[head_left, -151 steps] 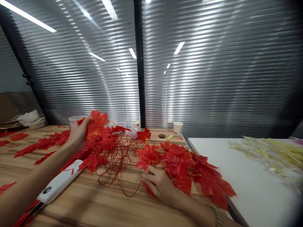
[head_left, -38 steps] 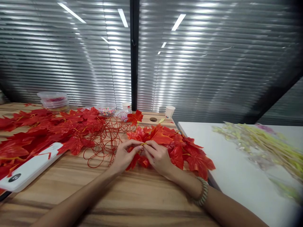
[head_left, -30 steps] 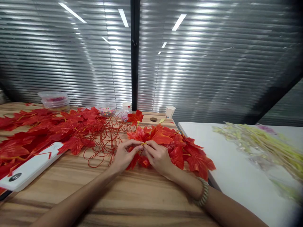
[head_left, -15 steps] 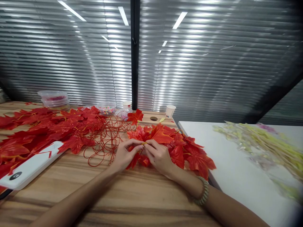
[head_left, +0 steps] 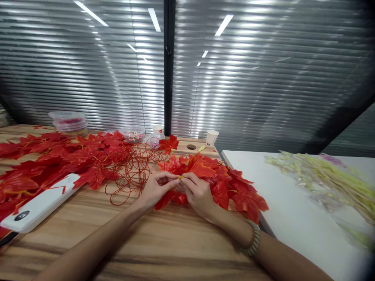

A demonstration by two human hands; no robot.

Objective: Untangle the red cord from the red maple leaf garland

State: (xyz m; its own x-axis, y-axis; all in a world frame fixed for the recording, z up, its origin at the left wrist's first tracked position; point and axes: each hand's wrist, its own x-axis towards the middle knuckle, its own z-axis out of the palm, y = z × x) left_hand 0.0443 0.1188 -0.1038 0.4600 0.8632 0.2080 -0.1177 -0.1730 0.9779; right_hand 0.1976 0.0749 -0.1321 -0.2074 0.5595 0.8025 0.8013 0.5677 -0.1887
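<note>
My left hand (head_left: 156, 189) and my right hand (head_left: 199, 193) meet over the wooden table, fingertips pinched together. Between them shows a short yellow leaf stem (head_left: 181, 177), and both hands grip it. Right behind and beside my hands lies a heap of red artificial maple leaves (head_left: 202, 166) with orange-yellow veins. My fingers cover part of those leaves and whatever joins the stem. To the left of my left hand spreads a loose tangle of thin red cord (head_left: 131, 168).
More red leaves (head_left: 67, 150) cover the left side, partly over a long white device (head_left: 43, 203). Clear tubs (head_left: 70, 123), a bead container (head_left: 133, 134) and paper cups (head_left: 212, 137) stand at the back. On the right, a white table (head_left: 293, 218) holds yellow bundles (head_left: 331, 175).
Both hands keep pinching the yellow stem in nearly the same place, with only slight finger movement. The whole view has shifted a little.
</note>
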